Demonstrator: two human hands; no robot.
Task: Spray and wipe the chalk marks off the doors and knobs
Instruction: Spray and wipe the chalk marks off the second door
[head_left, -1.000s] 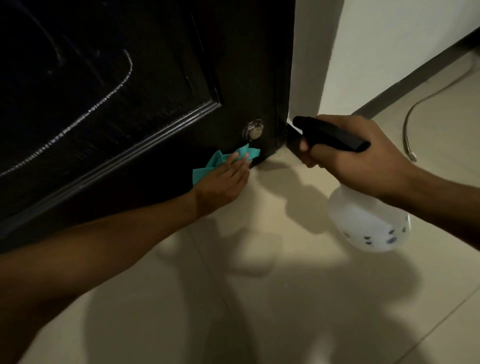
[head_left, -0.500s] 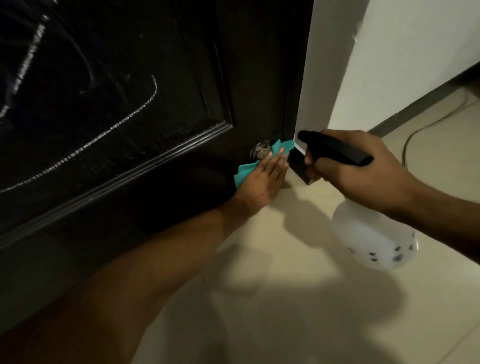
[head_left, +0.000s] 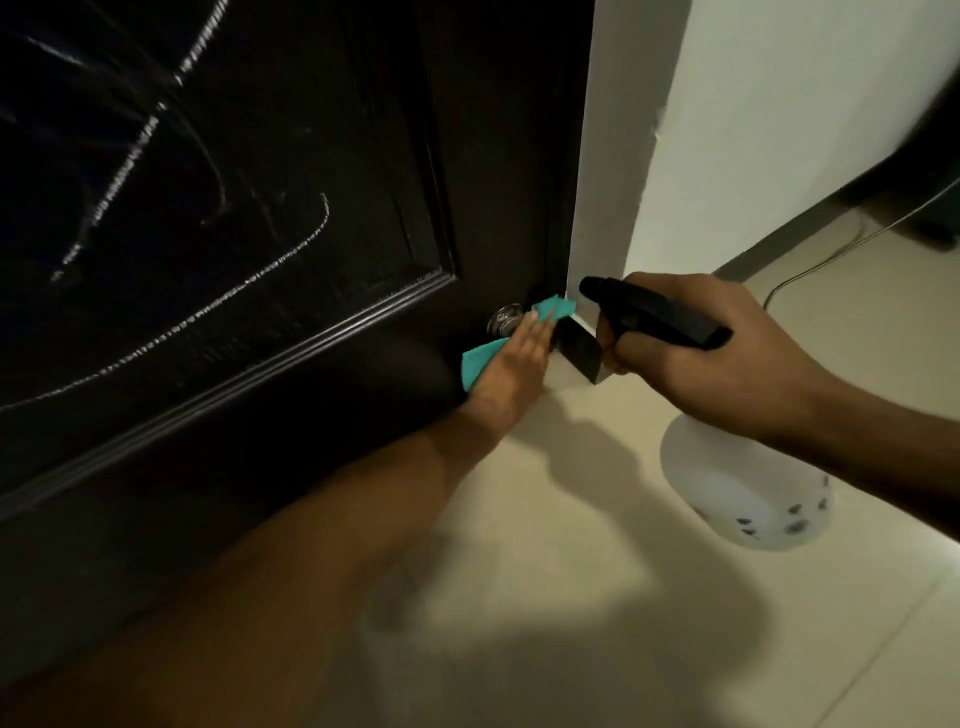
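A dark door (head_left: 291, 171) fills the left of the view, with white chalk lines (head_left: 218, 304) curving across its panel. A round metal knob (head_left: 503, 318) sits near the door's right edge. My left hand (head_left: 519, 358) lies flat with its fingers together, pressing a teal cloth (head_left: 480, 361) against the door just right of the knob. My right hand (head_left: 727, 353) grips the black trigger head of a white spray bottle (head_left: 737, 493), whose nozzle points at the door edge. The bottle body hangs below my wrist.
A white wall corner (head_left: 608, 182) stands right of the door, with a dark skirting board (head_left: 779, 244) along its base. A thin cable (head_left: 831, 254) trails over the beige tiled floor (head_left: 597, 571) at the far right.
My left hand has slid the cloth from below the knob up along the door to beside the knob. The view has shifted, showing more chalk lines. My right hand keeps holding the bottle.
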